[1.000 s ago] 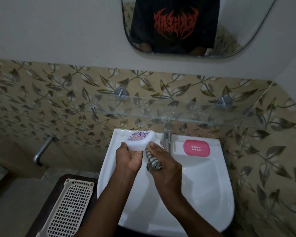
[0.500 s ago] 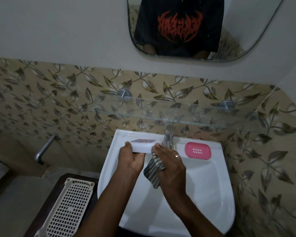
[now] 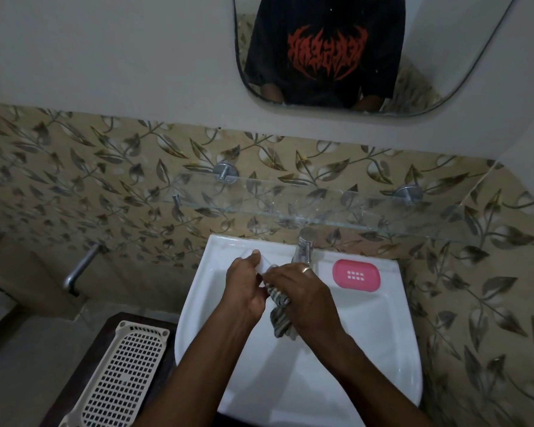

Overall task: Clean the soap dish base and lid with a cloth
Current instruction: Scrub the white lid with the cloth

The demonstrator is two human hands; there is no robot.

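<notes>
The lid (image 3: 264,262) has tipped, its patterned top now hidden. Over the sink (image 3: 367,349), the left hand (image 3: 244,291) grips it with curled fingers and the right hand (image 3: 302,294) clutches the cloth (image 3: 279,315) against it (wiping underway, I judge). The pink base (image 3: 355,275) waits beside the tap (image 3: 304,248).

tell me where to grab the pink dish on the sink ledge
The pink dish lies flat on the sink ledge, with the tap to its left and the wall behind. So probably grip across its short width, by the long front and back rims, from above and the front.
</notes>
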